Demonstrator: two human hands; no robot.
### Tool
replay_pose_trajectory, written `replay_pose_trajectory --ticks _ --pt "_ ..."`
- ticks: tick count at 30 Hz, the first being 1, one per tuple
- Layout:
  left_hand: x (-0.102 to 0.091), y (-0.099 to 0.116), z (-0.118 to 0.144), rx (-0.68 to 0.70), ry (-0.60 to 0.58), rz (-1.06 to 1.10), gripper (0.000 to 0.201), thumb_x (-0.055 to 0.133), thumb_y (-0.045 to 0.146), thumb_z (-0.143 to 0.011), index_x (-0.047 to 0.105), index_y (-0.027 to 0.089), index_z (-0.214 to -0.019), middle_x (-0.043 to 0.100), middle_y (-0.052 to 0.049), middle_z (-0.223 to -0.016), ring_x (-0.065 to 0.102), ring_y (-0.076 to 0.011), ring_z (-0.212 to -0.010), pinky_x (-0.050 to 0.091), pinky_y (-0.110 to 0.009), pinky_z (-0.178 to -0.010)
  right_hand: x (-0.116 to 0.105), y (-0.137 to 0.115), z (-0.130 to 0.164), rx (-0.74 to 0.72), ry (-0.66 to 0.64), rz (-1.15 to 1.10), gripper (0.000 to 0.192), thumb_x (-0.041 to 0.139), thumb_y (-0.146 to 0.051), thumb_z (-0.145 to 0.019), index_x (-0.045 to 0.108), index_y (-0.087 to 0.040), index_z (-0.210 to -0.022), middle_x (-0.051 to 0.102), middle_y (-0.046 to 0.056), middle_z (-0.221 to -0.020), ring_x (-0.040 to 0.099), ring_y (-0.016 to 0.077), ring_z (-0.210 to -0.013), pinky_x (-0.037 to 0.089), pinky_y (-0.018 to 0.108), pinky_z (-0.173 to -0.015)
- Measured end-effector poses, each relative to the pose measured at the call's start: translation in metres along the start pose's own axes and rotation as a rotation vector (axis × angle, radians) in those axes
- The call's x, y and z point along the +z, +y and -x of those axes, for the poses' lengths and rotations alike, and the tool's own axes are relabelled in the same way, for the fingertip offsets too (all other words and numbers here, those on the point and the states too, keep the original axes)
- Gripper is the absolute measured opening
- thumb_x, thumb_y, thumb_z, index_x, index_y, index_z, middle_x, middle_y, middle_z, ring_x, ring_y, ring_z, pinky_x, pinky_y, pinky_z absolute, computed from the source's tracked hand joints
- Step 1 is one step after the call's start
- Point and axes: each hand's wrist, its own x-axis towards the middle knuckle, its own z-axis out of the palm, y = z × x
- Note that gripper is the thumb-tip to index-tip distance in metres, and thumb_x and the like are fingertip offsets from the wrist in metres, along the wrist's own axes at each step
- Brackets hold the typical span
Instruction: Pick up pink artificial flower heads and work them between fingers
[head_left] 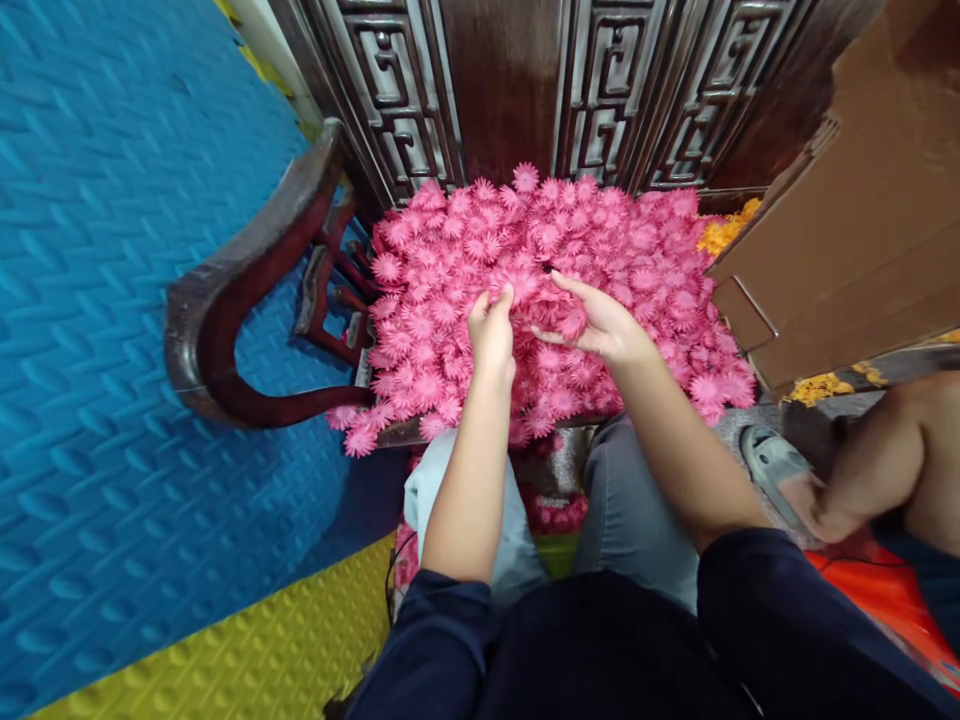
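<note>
A thick heap of pink artificial flower heads (427,325) covers the wooden seat in front of me. Over its middle, my left hand (491,325) is closed, thumb and fingers pinched together at a pink flower whose held part is hidden. To its right, my right hand (596,320) curls with the thumb and fingers around a small bunch of pink flower heads (559,312). Both hands are close together just above the heap. The flowers at my fingertips blend with those below, so their edges are hard to make out.
A curved dark wooden armrest (225,290) rises on the left. Carved wooden panels (502,90) stand behind the heap. On the right is a cardboard box (862,220) near orange flowers (727,230). Another person's leg and grey shoe (776,465) are at lower right.
</note>
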Motion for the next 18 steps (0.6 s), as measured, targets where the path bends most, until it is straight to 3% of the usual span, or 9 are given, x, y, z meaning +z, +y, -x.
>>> replay_pose_trajectory --ticks 4,10,14,18 --pt "-0.002 0.001 -0.005 0.041 0.064 -0.038 0.027 0.068 0.041 -0.076 0.053 0.018 -0.075 0.053 0.002 -0.067 0.055 -0.0099 -0.069 0.045 -0.022 -0.070 0.000 -0.002 -0.001 -0.032 0.060 -0.039 0.009 0.051 -0.018 -0.088 0.058 -0.021 -0.084 0.069 -0.005 -0.072 0.064 0.0095 -0.068 0.058 0.038 -0.083" --pt "0.001 0.005 -0.004 -0.007 0.092 -0.002 0.022 0.059 0.039 -0.084 0.059 0.018 -0.091 0.066 -0.004 -0.095 0.063 -0.0133 -0.091 0.049 -0.025 -0.083 -0.002 -0.005 -0.001 -0.007 0.067 -0.064 0.010 0.048 -0.023 -0.088 0.058 -0.022 -0.088 0.069 -0.003 -0.079 0.064 0.0113 -0.078 0.057 0.040 -0.085" --pt "-0.001 0.008 -0.009 -0.091 0.174 -0.017 0.032 0.052 0.044 -0.088 0.057 0.020 -0.108 0.065 -0.006 -0.104 0.064 -0.0125 -0.088 0.050 -0.022 -0.074 -0.007 -0.004 -0.008 0.016 0.013 -0.067 0.012 0.046 -0.027 -0.088 0.057 -0.022 -0.089 0.069 -0.001 -0.085 0.064 0.0140 -0.086 0.056 0.041 -0.085" --pt "-0.006 0.015 -0.015 -0.108 0.255 0.012 0.030 0.046 0.038 -0.091 0.054 0.024 -0.116 0.063 -0.006 -0.111 0.065 -0.0114 -0.089 0.050 -0.019 -0.070 -0.012 -0.004 -0.013 -0.016 -0.028 -0.089 0.011 0.050 -0.031 -0.084 0.056 -0.023 -0.091 0.069 0.001 -0.089 0.063 0.0176 -0.093 0.054 0.047 -0.087"
